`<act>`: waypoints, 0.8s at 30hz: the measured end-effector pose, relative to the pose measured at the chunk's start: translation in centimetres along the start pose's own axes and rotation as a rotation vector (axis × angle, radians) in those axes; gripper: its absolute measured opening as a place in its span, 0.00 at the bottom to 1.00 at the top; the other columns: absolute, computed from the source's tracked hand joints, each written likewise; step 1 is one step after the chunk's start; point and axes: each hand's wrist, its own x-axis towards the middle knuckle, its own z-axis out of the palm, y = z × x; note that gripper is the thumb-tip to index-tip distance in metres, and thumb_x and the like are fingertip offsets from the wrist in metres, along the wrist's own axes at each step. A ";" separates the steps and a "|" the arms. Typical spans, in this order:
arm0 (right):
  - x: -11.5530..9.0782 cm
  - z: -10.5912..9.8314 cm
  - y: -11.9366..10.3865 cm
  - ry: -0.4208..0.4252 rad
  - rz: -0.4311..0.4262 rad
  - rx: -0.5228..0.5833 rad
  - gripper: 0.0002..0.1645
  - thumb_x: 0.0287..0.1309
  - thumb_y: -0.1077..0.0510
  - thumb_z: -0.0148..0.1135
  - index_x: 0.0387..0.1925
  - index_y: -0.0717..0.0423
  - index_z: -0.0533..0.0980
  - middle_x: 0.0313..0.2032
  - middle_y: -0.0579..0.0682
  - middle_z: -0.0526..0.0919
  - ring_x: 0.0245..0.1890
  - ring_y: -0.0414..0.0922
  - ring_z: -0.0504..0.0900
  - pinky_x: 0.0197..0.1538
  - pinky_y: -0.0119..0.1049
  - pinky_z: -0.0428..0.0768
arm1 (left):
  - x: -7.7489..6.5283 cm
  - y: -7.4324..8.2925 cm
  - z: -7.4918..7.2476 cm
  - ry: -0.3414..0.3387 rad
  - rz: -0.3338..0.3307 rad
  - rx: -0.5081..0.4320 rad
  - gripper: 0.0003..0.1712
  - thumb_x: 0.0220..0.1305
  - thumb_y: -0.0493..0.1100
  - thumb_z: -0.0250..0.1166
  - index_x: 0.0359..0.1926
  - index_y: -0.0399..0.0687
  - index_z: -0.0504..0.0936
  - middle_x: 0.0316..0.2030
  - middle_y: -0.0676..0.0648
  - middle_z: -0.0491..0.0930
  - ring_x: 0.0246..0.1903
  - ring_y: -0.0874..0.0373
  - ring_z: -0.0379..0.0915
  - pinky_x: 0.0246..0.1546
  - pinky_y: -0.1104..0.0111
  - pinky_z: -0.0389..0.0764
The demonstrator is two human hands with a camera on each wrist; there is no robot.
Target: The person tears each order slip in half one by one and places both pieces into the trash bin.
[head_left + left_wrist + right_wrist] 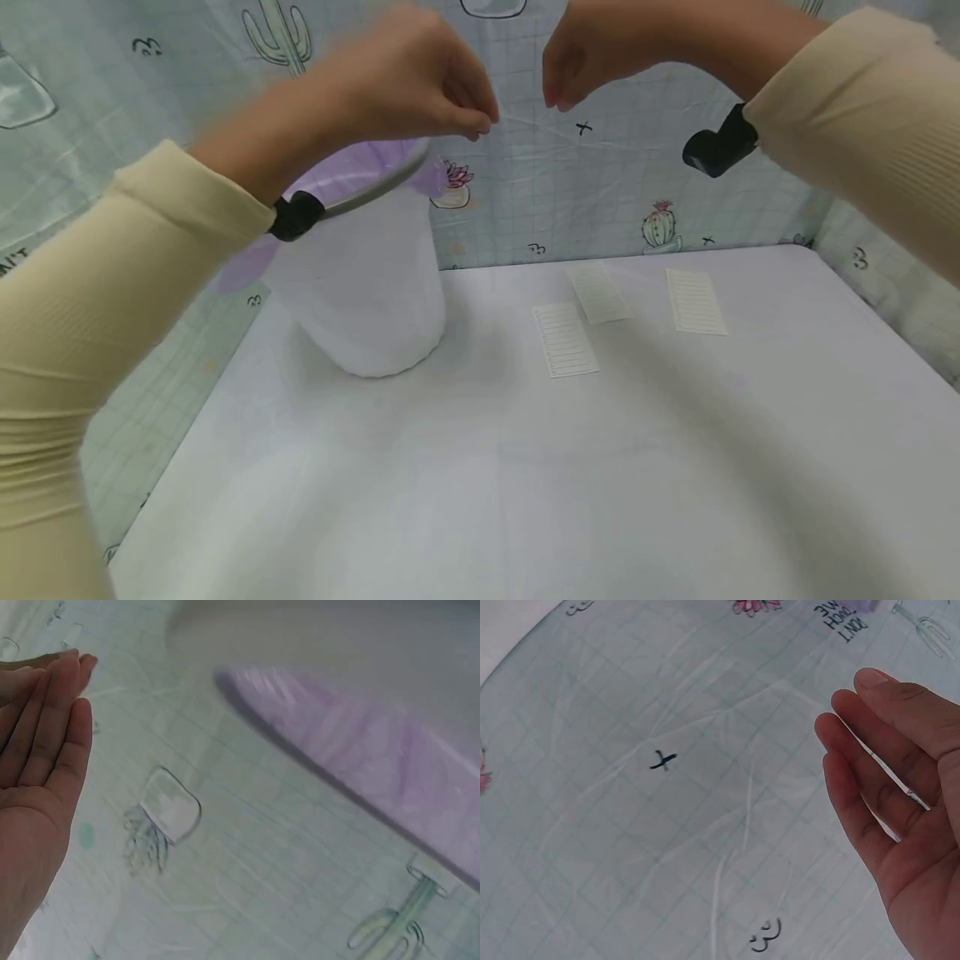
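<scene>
Left sleeve (127,267) foremost, the white bin (367,292) stands near the left grip (420,83).

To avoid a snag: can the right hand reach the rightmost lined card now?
Probably yes: the right hand appears empty, and nothing visible blocks its way to the rightmost lined card, lying uncovered on the white table; the white bin stands off to the left.
</scene>
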 end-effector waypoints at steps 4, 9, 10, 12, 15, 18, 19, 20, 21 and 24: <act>-0.8 0.7 0.3 -0.021 0.013 0.000 0.10 0.70 0.60 0.63 0.48 0.59 0.84 0.48 0.62 0.86 0.46 0.58 0.84 0.54 0.54 0.81 | -0.3 1.4 1.2 0.007 0.064 -0.053 0.11 0.71 0.45 0.65 0.48 0.47 0.90 0.45 0.50 0.88 0.43 0.60 0.83 0.50 0.67 0.83; -1.4 1.9 0.5 -0.012 -0.056 -0.012 0.09 0.68 0.60 0.65 0.45 0.60 0.85 0.43 0.61 0.88 0.41 0.56 0.86 0.48 0.52 0.84 | -0.4 2.6 3.2 0.033 0.170 -0.151 0.10 0.69 0.38 0.65 0.47 0.44 0.90 0.43 0.50 0.88 0.42 0.63 0.84 0.48 0.71 0.82; -1.6 2.3 0.5 -0.014 -0.072 -0.008 0.08 0.67 0.60 0.66 0.44 0.60 0.85 0.42 0.61 0.88 0.40 0.55 0.87 0.47 0.52 0.84 | -0.2 2.7 3.7 0.032 0.185 -0.175 0.10 0.68 0.37 0.65 0.46 0.42 0.90 0.43 0.49 0.88 0.42 0.62 0.84 0.48 0.71 0.82; -1.9 3.2 0.6 -0.031 -0.100 0.012 0.08 0.66 0.60 0.67 0.43 0.60 0.85 0.41 0.60 0.89 0.39 0.54 0.88 0.46 0.50 0.85 | 0.1 2.8 4.8 0.008 0.208 -0.222 0.11 0.67 0.35 0.64 0.47 0.40 0.89 0.44 0.47 0.88 0.43 0.60 0.85 0.48 0.71 0.82; -2.6 4.9 0.3 -0.079 -0.114 0.056 0.07 0.65 0.61 0.68 0.42 0.59 0.86 0.39 0.56 0.90 0.39 0.51 0.89 0.45 0.46 0.86 | 0.5 2.8 6.8 -0.067 0.211 -0.273 0.14 0.67 0.34 0.64 0.51 0.39 0.87 0.47 0.46 0.88 0.46 0.58 0.85 0.51 0.71 0.81; -3.4 7.1 -0.5 -0.118 -0.107 0.120 0.05 0.64 0.62 0.68 0.40 0.59 0.86 0.38 0.54 0.90 0.39 0.50 0.89 0.45 0.45 0.86 | 0.8 2.7 9.4 -0.164 0.203 -0.287 0.16 0.67 0.35 0.65 0.55 0.38 0.85 0.51 0.45 0.86 0.50 0.57 0.84 0.53 0.69 0.81; -3.8 8.0 -0.8 -0.124 -0.105 0.140 0.05 0.64 0.62 0.68 0.40 0.58 0.86 0.38 0.53 0.90 0.39 0.49 0.89 0.45 0.44 0.86 | 0.9 2.6 10.4 -0.191 0.205 -0.288 0.16 0.68 0.35 0.66 0.55 0.38 0.85 0.52 0.44 0.86 0.50 0.56 0.83 0.54 0.68 0.81; -4.1 9.1 -1.2 -0.128 -0.104 0.167 0.05 0.64 0.63 0.68 0.39 0.59 0.86 0.37 0.53 0.90 0.38 0.49 0.89 0.45 0.44 0.86 | 1.0 2.5 11.4 -0.217 0.209 -0.285 0.17 0.67 0.35 0.66 0.56 0.38 0.84 0.53 0.44 0.85 0.51 0.55 0.83 0.54 0.67 0.80; -4.5 10.4 -1.5 -0.117 -0.108 0.198 0.04 0.63 0.64 0.69 0.39 0.59 0.86 0.37 0.52 0.90 0.38 0.48 0.89 0.44 0.44 0.86 | 1.0 2.4 12.3 -0.241 0.211 -0.273 0.18 0.67 0.36 0.67 0.57 0.39 0.84 0.54 0.45 0.85 0.52 0.54 0.82 0.55 0.67 0.80; -5.9 15.0 -2.7 -0.104 -0.107 0.289 0.04 0.63 0.64 0.68 0.38 0.58 0.86 0.35 0.50 0.89 0.36 0.46 0.88 0.42 0.42 0.86 | 1.0 1.8 15.1 -0.298 0.208 -0.233 0.21 0.67 0.36 0.68 0.60 0.42 0.82 0.58 0.47 0.83 0.56 0.52 0.79 0.56 0.65 0.79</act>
